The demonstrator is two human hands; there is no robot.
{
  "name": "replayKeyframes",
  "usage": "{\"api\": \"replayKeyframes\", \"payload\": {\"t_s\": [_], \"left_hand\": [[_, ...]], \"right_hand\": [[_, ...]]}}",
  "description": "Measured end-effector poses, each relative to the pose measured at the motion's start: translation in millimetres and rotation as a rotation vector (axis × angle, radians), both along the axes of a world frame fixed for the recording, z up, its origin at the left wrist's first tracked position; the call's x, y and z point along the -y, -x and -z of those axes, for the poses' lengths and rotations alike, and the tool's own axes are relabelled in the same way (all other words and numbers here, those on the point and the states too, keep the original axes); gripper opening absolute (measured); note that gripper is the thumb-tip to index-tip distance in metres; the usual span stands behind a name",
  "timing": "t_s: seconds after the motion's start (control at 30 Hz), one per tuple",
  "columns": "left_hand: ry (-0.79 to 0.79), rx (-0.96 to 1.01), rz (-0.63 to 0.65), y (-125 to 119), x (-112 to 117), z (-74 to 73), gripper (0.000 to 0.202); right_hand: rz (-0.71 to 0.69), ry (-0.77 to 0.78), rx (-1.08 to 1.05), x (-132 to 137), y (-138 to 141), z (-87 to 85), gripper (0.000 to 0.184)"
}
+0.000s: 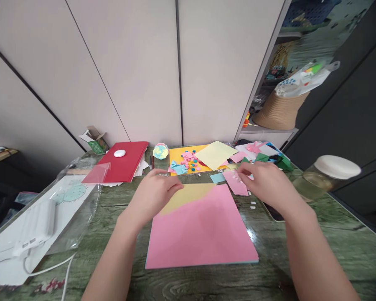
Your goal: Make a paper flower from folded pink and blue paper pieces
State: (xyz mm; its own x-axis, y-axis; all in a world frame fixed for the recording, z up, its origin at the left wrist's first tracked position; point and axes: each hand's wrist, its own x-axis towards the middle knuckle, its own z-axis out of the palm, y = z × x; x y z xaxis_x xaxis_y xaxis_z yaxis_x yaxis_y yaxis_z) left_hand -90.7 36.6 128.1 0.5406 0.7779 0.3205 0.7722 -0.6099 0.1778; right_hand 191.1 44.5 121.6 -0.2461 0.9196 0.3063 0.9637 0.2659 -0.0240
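Observation:
A pink sheet with a pale yellow band along its far edge (203, 234) lies flat on the table in front of me. My left hand (156, 194) is over its far left corner, fingers curled and thumb against them; anything in the fingertips is hidden. My right hand (266, 182) is closed in a pinch above a small pink paper piece (234, 184), which has small white bits on it. What the pinch holds is too small to make out. A light blue paper piece (217, 177) lies beside the pink one, and more white bits (253, 205) are on the table.
Behind are an orange sheet (175, 154) with pompoms and folded papers, a pale yellow square (216, 155), and a round paper flower (161, 151). A red folder (130, 161) and white power bank (39, 223) lie left. A lidded jar (313, 186) and a phone (274, 213) are right.

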Motion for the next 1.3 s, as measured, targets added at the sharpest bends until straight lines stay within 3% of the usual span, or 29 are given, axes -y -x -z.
{"api": "replayKeyframes", "payload": {"t_s": [0.1, 0.2, 0.47, 0.7, 0.87, 1.07, 1.3], "left_hand": [[-0.003, 0.008, 0.072, -11.0, -0.1, 5.3, 0.028], [-0.043, 0.087, 0.101, -19.6, -4.5, 13.7, 0.027], [0.035, 0.24, 0.11, -22.2, -15.2, 25.0, 0.024], [0.051, 0.168, 0.138, -39.6, -3.3, 25.9, 0.018], [-0.039, 0.201, 0.122, -50.9, 8.5, 31.5, 0.017], [-0.105, 0.188, 0.177, -42.4, 13.8, 18.4, 0.014], [-0.03, 0.17, 0.199, -13.5, 9.0, -3.5, 0.015]], "right_hand": [[-0.232, 0.016, -0.189, 11.3, 19.8, -4.3, 0.024], [-0.369, 0.083, -0.217, 22.2, 37.7, -8.0, 0.021], [-0.33, -0.019, -0.1, 29.3, 38.1, -10.4, 0.024], [-0.338, 0.017, 0.14, 29.0, 49.3, 5.7, 0.022], [-0.404, 0.056, 0.096, 32.4, 57.4, 8.9, 0.025], [-0.452, 0.101, -0.075, 35.7, 43.1, -10.5, 0.026], [-0.463, 0.164, -0.224, 36.0, 8.9, -24.2, 0.024]]}}
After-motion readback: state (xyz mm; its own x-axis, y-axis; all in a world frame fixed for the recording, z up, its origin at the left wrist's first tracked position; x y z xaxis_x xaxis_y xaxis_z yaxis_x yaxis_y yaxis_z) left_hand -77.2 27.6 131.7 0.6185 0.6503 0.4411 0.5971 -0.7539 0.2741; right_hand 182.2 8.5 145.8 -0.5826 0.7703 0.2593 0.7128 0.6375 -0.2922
